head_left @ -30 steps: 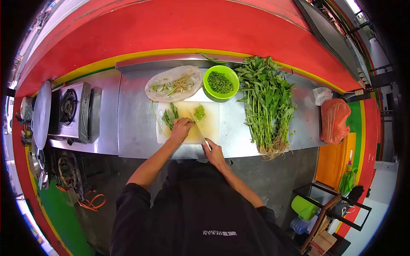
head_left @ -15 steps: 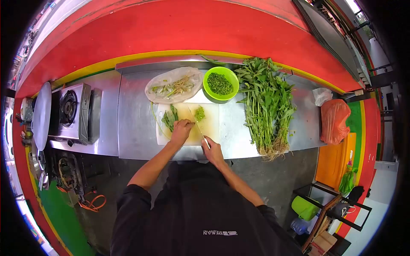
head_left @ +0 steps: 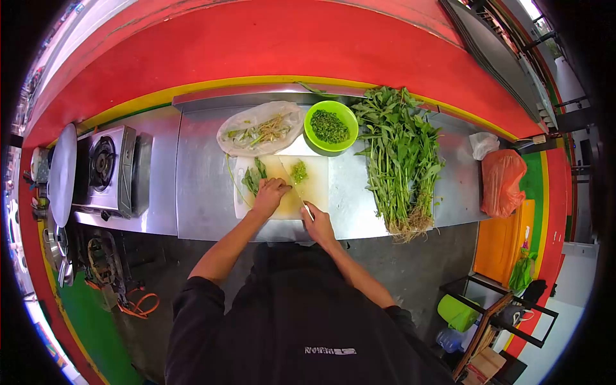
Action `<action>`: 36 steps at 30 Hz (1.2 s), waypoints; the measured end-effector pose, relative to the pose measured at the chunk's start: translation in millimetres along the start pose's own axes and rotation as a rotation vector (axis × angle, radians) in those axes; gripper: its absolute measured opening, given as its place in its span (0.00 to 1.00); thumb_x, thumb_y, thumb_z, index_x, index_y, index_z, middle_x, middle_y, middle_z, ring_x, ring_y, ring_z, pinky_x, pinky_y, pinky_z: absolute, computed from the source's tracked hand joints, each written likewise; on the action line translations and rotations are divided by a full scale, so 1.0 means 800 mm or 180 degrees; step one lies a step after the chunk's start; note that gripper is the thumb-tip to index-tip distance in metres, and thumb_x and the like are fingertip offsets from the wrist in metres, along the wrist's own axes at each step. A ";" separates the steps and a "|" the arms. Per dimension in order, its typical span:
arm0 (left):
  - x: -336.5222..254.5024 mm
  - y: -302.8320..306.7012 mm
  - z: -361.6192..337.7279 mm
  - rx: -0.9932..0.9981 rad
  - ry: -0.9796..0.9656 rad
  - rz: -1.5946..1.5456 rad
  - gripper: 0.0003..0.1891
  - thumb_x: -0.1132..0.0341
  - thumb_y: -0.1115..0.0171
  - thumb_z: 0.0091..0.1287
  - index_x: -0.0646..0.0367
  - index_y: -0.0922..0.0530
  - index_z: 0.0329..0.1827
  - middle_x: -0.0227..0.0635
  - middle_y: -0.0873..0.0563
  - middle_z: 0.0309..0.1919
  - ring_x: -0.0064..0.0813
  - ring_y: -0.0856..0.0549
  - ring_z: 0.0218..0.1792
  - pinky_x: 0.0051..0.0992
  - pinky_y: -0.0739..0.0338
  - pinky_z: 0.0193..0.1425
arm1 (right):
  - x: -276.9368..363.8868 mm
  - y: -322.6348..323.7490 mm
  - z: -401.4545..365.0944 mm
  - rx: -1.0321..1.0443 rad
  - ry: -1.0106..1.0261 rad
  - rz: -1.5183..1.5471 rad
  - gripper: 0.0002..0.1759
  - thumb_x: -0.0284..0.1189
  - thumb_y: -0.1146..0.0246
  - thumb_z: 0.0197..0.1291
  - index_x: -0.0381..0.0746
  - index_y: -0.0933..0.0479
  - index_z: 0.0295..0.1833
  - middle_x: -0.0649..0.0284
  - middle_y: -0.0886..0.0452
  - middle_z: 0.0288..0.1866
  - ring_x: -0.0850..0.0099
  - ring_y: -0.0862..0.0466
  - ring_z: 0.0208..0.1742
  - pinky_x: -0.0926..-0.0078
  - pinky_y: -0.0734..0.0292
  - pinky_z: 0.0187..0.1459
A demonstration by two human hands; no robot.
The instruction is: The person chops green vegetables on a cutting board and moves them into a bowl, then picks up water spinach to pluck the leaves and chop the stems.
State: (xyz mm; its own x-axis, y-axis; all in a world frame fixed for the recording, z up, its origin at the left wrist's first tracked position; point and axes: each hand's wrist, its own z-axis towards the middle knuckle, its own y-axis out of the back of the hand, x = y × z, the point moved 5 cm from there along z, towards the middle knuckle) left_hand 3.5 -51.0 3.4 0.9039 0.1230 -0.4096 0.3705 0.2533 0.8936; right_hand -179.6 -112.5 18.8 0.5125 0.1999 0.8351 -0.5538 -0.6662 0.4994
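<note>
On a white cutting board (head_left: 317, 208), my left hand (head_left: 271, 194) is closed around a small bunch of leafy green stems (head_left: 255, 176), whose leaves point away from me. My right hand (head_left: 318, 224) grips the handle of a knife (head_left: 296, 191). Its blade runs up and left across the board, close beside my left fingertips. Just right of the blade lies a small pile of chopped green pieces (head_left: 299, 171). Behind the board stands a bright green bowl (head_left: 351, 119) with finely chopped greens (head_left: 329, 126) in it.
A clear plastic bag (head_left: 232, 122) with root ends lies behind the board. Long leafy stalks with roots (head_left: 403, 160) cover the counter (head_left: 205, 199) to the right, beyond them an orange plastic bag (head_left: 503, 183). A gas stove (head_left: 106, 168) stands at the left.
Both hands keep their places almost exactly. My left hand and the stems shift very slightly, and the knife has moved a little to the left.
</note>
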 end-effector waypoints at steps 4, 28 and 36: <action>0.003 -0.005 -0.002 -0.0173 0.0094 -0.0195 0.13 0.70 0.38 0.64 0.48 0.10 0.48 0.26 0.14 0.45 0.27 0.16 0.51 0.38 0.33 0.61 | -0.005 0.004 -0.017 0.0043 -0.0039 0.0060 0.22 0.39 0.40 0.77 0.36 0.20 0.65 0.45 0.12 0.36 0.52 0.10 0.36 0.60 0.17 0.42; 0.003 -0.003 -0.002 -0.0291 0.0281 -0.0522 0.10 0.69 0.35 0.66 0.50 0.10 0.47 0.27 0.14 0.44 0.30 0.16 0.51 0.39 0.32 0.58 | -0.010 -0.002 -0.017 0.0008 0.0007 -0.0028 0.20 0.38 0.41 0.77 0.36 0.19 0.64 0.50 0.15 0.28 0.58 0.12 0.29 0.60 0.18 0.38; 0.002 0.000 -0.007 -0.0242 0.0261 -0.0352 0.11 0.70 0.34 0.67 0.49 0.10 0.49 0.27 0.15 0.43 0.29 0.16 0.50 0.37 0.34 0.55 | 0.008 0.001 -0.006 0.0016 -0.0075 0.0262 0.22 0.39 0.41 0.76 0.35 0.20 0.65 0.40 0.12 0.47 0.46 0.10 0.48 0.58 0.17 0.49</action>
State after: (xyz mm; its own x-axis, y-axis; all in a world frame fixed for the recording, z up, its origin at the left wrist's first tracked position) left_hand 3.9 -45.1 1.7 0.8369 0.1673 -0.5212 0.4468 0.3413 0.8270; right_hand -179.4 -108.1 25.8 0.4807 0.1274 0.8676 -0.5914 -0.6834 0.4280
